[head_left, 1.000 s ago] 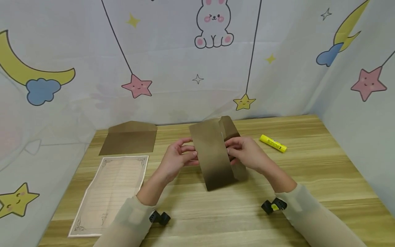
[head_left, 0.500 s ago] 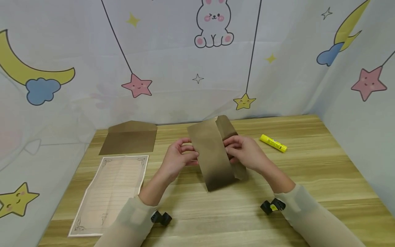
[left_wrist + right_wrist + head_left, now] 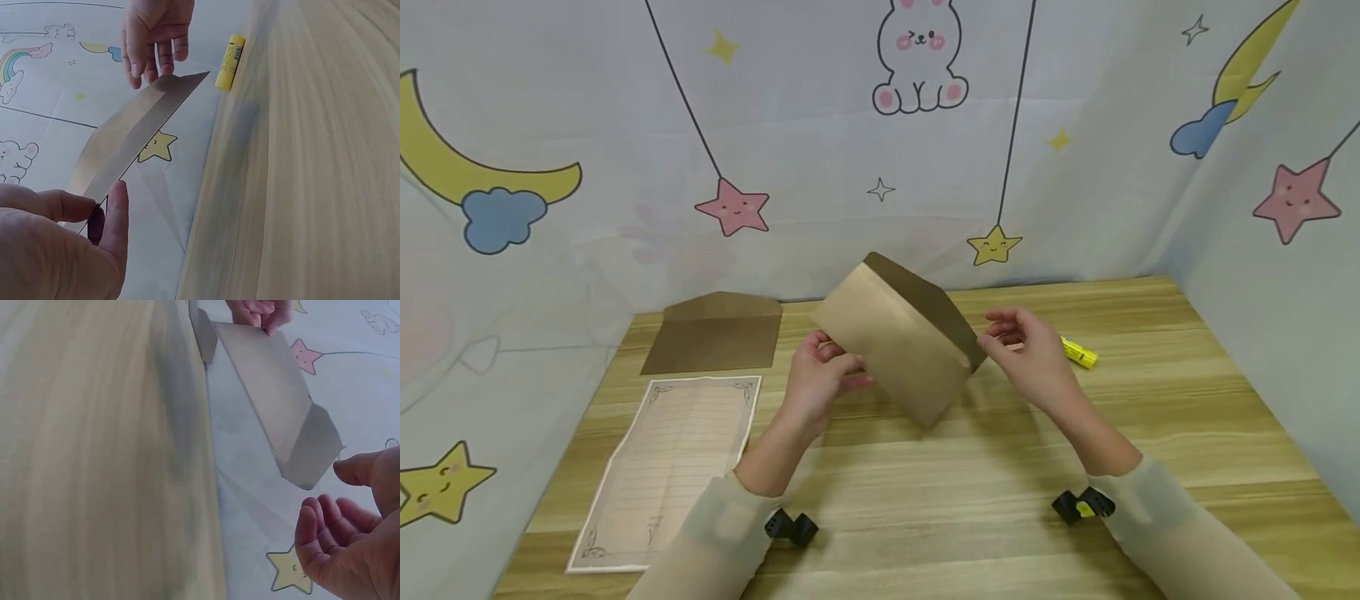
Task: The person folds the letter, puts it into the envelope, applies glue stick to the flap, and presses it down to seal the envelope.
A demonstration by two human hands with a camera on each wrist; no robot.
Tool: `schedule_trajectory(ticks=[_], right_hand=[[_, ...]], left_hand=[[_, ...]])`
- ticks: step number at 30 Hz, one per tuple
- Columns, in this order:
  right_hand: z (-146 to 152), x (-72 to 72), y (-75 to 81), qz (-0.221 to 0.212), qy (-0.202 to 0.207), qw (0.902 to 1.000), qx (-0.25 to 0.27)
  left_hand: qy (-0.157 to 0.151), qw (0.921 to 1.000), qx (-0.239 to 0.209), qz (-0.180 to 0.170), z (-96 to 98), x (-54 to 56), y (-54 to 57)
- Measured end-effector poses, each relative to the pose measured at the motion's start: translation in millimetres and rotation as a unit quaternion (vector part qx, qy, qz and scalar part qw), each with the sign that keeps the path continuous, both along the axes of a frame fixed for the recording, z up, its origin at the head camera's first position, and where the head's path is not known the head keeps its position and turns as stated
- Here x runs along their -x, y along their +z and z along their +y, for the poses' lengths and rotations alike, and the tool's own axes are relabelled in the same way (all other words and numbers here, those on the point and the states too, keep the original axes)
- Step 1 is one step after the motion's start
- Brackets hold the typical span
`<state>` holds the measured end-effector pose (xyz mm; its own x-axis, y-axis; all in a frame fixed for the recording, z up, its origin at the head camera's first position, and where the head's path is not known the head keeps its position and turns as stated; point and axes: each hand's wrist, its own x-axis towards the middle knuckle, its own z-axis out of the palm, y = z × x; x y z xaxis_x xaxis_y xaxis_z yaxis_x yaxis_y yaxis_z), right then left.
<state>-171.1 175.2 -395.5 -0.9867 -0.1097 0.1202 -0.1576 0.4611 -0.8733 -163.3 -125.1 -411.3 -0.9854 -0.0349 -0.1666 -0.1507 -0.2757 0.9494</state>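
The left hand (image 3: 820,379) pinched one short end of a flat brown kraft-paper envelope (image 3: 898,342), thumb and fingers closed on the edge, and held it tilted in the air above the pale wood-grain worktop (image 3: 970,492), its far end raised toward the back curtain. The envelope's darker flap (image 3: 928,300) stood open along the upper long edge, and nothing could be seen poking out of the pocket (whether anything lay inside could not be told from these views). The right hand (image 3: 1033,358) hovered just beside the flap end, fingers loosely spread and gripping nothing; the right wrist view showed a clear gap between its fingertips (image 3: 312,531) and the envelope's corner. Judged from this, the work stood at an early stage: the envelope was picked up and opened, but not filled or sealed. The cream lined letter sheet with a scrolled border (image 3: 670,467) lay flat and unfolded on the left side of the worktop, well apart from the envelope. The yellow glue stick (image 3: 1078,352) lay capped behind the right hand, untouched. A second brown envelope (image 3: 715,337) rested flat near the back left, just beyond the letter sheet, its flap also open.
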Motion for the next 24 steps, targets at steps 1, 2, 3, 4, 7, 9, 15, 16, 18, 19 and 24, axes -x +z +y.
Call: schedule_trajectory(ticks=[1,2,3,4,7,9,15,16,18,19,24], right_hand=[[1,-0.7,-1.7,-0.021,-0.002,0.9997,0.014],[0,-1.7,-3.5,-0.045,-0.001,0.9985,0.030],[0,-2.7,-6.0,-0.072,0.003,0.9961,0.052],[-2,-3.6,-8.3,-0.099,0.007,0.9921,0.076],[-9,-6.6,-15.5,-0.176,0.026,0.9729,0.148],[-15,-8.2,-19.6,-0.211,0.039,0.9589,0.185],[-23,-11.1,-23.4,-0.228,0.042,0.9471,0.222],[-23,-11.0,-23.2,-0.223,0.039,0.9486,0.221],[-22,-10.3,-22.7,-0.216,0.038,0.9516,0.215],[-21,-9.9,-22.4,-0.213,0.038,0.9532,0.211],[-12,-7.5,-21.8,-0.205,0.049,0.9607,0.181]], left_hand=[[0.006,0.9999,-0.010,0.000,0.5,-0.1,-0.1],[0.011,0.9997,-0.020,0.000,1.1,-0.2,-0.2],[0.014,0.9995,-0.030,0.000,1.9,-0.4,-0.4],[0.016,0.9991,-0.039,0.001,2.8,-0.7,-0.6],[0.016,0.9982,-0.058,0.002,6.0,-2.0,-1.1],[0.013,0.9979,-0.064,-0.001,8.4,-3.3,-1.1],[-0.002,0.9976,-0.069,-0.004,13.9,-6.1,-3.5],[-0.004,0.9978,-0.067,-0.002,14.0,-6.4,-4.1],[-0.004,0.9982,-0.061,0.001,12.9,-7.4,-5.0],[-0.003,0.9985,-0.055,0.003,11.6,-7.7,-5.4],[0.028,0.9992,-0.027,0.001,1.0,-6.0,-5.8]])
